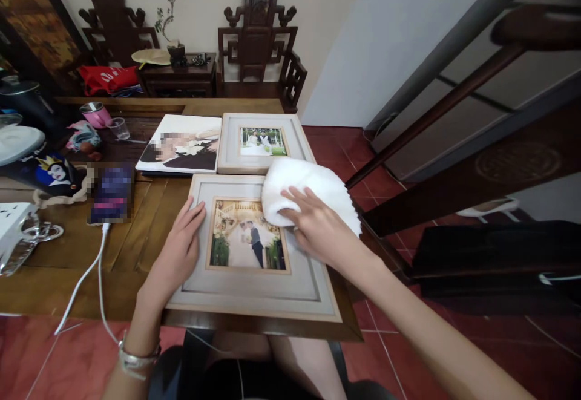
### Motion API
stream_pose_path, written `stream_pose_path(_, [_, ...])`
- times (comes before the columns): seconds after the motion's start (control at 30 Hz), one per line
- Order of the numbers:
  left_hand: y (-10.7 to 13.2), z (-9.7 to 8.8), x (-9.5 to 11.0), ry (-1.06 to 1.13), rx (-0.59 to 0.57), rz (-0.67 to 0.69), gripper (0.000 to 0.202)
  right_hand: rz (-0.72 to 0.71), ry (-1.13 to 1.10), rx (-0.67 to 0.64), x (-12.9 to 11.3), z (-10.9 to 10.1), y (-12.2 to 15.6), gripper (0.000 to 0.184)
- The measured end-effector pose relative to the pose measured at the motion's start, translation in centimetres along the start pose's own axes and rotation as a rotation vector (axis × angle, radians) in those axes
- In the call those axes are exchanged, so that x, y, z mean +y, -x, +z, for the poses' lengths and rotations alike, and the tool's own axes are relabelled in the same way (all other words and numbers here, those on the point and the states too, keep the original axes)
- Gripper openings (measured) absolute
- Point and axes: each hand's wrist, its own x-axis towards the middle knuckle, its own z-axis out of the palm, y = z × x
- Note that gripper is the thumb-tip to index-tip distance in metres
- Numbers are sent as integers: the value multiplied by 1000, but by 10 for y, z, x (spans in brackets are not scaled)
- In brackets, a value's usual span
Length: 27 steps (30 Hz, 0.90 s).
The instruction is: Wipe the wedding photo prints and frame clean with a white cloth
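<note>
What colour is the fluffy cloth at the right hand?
The fluffy cloth is white, best seen in the head view.

Soft, fluffy, matt cloth (pixel 313 176) is gripped by the right hand (pixel 318 221). Beneath the grip, the frame (pixel 245 285) is edged in smooth, pale wood. Left of it, the table (pixel 149 236) is faced with glossy brown wood; farther left, the mug (pixel 102 120) is rimmed with shiny metal.
</note>
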Motion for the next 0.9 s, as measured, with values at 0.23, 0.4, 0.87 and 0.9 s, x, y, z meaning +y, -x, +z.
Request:
stream_pose_path(0.23, [-1,1,1,-18,11,10,50,-138,-95,-16,-48,-26,68,45])
stream_pose_path(0.4, [0,0,2,-28,12,19,50,-104,-273,-159,-62,-52,96,54])
stream_pose_path(0.87, [0,3,-8,21,45,83,49,-219,-59,-137,-32,-6,-77,38])
stream_pose_path(0.9, [0,3,-9,23,44,82,48,-206,-66,-156,-32,-4,-79,38])
